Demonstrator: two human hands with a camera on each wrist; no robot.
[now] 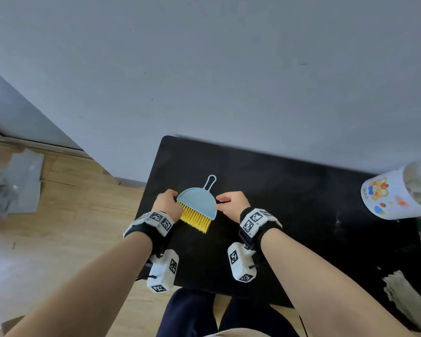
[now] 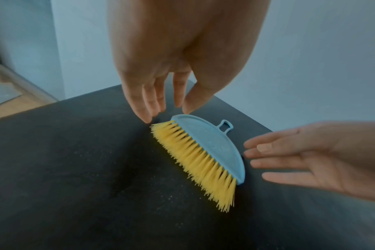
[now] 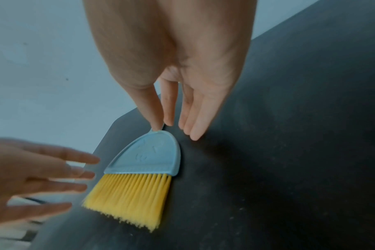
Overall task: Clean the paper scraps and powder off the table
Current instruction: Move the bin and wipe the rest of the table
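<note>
A small blue dustpan (image 1: pixel 199 203) (image 2: pixel 212 140) (image 3: pixel 152 155) lies face down on the black table (image 1: pixel 289 215), and the yellow bristles (image 1: pixel 195 218) (image 2: pixel 199 165) (image 3: pixel 131 197) of a brush stick out from under it toward me. My left hand (image 1: pixel 167 203) (image 2: pixel 167 108) is at its left corner, fingers straight and pointing down, holding nothing. My right hand (image 1: pixel 231 203) (image 3: pixel 173 125) is at its right edge, fingers also straight, thumb tip near the loop handle. Faint powder specks (image 3: pixel 235 216) dust the tabletop. Crumpled paper scraps (image 1: pixel 399 295) lie at the table's front right.
A white cup with a bear picture (image 1: pixel 396 190) stands tilted at the table's right, with pale stuff inside. The wall runs right behind the table. On the wooden floor to the left lies a grey plastic bag (image 1: pixel 17 181). My legs are under the front edge.
</note>
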